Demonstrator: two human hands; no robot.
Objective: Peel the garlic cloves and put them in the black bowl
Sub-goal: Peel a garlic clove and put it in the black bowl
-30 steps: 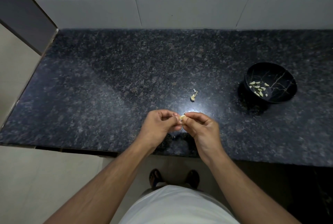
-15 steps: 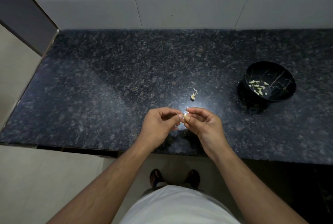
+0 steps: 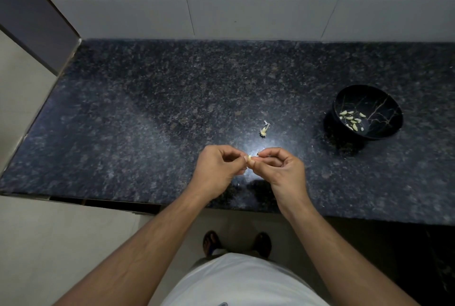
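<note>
Head view shows our left hand (image 3: pixel 218 170) and right hand (image 3: pixel 280 170) pinching one garlic clove (image 3: pixel 249 158) between fingertips at six o'clock. Its skin looks slippery; we judge it could squirt free, missing the black bowl (image 3: pixel 368 112) at three o'clock.

We see the left hand (image 3: pixel 216 172) and right hand (image 3: pixel 280 170) meeting above the dark granite surface (image 3: pixel 147 113), both pinching one garlic clove (image 3: pixel 249 158) between fingertips. Beyond the clove lies a garlic scrap (image 3: pixel 264 130); well to its right stands the black bowl (image 3: pixel 384 130), holding peeled cloves (image 3: pixel 352 119).
</note>
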